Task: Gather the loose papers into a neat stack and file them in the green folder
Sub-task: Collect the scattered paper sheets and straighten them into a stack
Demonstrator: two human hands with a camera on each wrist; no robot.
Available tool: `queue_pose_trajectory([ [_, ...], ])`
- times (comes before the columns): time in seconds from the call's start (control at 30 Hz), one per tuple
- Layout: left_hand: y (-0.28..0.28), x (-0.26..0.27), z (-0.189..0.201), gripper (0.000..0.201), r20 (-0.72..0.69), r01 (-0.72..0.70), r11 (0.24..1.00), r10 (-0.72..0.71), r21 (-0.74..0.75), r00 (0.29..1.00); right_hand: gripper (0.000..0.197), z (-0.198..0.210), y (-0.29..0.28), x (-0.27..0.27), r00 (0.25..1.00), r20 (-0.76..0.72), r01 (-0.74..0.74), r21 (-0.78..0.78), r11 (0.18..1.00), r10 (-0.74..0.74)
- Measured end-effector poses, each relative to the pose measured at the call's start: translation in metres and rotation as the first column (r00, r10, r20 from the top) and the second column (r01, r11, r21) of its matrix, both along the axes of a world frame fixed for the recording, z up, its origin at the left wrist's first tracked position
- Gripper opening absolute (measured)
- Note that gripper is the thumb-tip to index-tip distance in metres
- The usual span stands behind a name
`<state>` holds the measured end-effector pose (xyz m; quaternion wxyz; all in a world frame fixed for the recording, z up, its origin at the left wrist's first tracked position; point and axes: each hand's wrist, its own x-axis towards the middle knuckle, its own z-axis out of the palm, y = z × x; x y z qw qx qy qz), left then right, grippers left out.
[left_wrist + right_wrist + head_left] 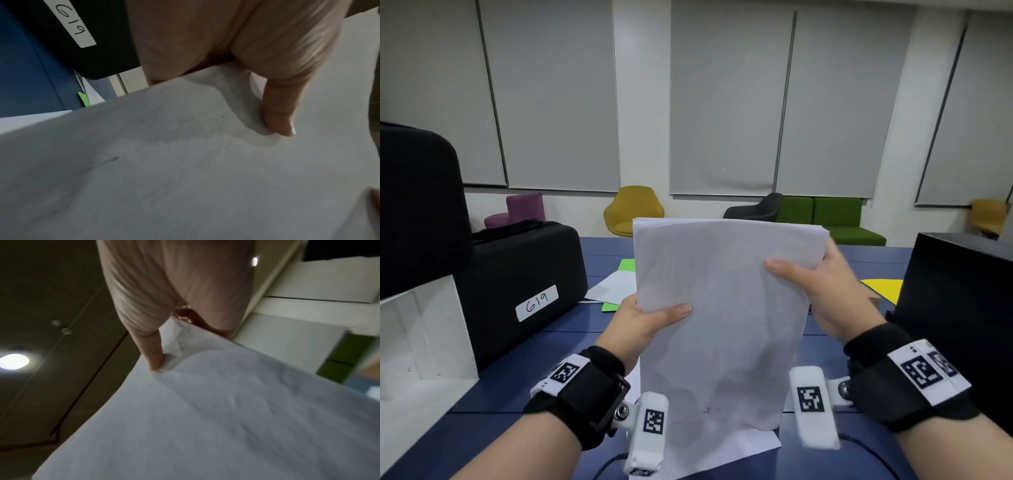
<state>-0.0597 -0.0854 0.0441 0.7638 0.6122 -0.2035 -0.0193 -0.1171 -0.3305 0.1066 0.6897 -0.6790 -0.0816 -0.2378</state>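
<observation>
Both hands hold a stack of white papers (722,308) upright over the blue table (500,394), its bottom edge down near the table. My left hand (647,318) grips the stack's left edge, thumb on the front face. My right hand (815,274) grips the right edge higher up, thumb across the front. The wrist views show the stack (185,162) (226,418) with a thumb (277,113) (152,350) pressed on it. One more white sheet (722,448) lies flat under the stack. The green folder (625,270) lies on the table behind, with a white sheet (613,287) on it.
A black case (517,291) labelled 619 stands left of the papers, with a white box (424,342) in front of it. A black box (959,308) stands at the right, a yellow folder (883,287) beside it. Chairs and a green sofa (835,219) line the far wall.
</observation>
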Motion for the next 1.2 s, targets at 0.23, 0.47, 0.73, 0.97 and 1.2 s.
queue_pose_trajectory([
  [0.23,-0.01,-0.004,-0.008,0.022,-0.022,-0.068,0.997,0.069,0.047,0.997,0.085,-0.064,0.003,0.009,0.973,-0.145,-0.155,0.172,0.973,0.181],
  [0.47,-0.02,-0.01,0.017,0.021,-0.021,-0.218,0.968,0.217,-0.126,0.976,0.022,-0.036,0.012,0.001,0.976,0.042,-0.215,0.304,0.928,0.212],
  [0.73,-0.013,-0.022,-0.01,0.038,-0.013,-0.076,0.996,0.076,-0.053,0.997,0.033,-0.073,0.015,-0.007,0.986,-0.093,-0.123,0.187,0.975,0.142],
  [0.97,-0.01,-0.018,-0.013,0.02,-0.042,-0.085,0.994,0.082,-0.064,0.996,0.023,-0.075,0.017,-0.007,0.966,-0.231,-0.1,0.089,0.991,0.118],
  [1.2,-0.014,-0.021,-0.01,0.018,-0.054,-0.092,0.995,0.094,0.027,0.994,0.022,-0.078,0.021,-0.009,0.927,-0.331,-0.129,0.159,0.979,0.175],
])
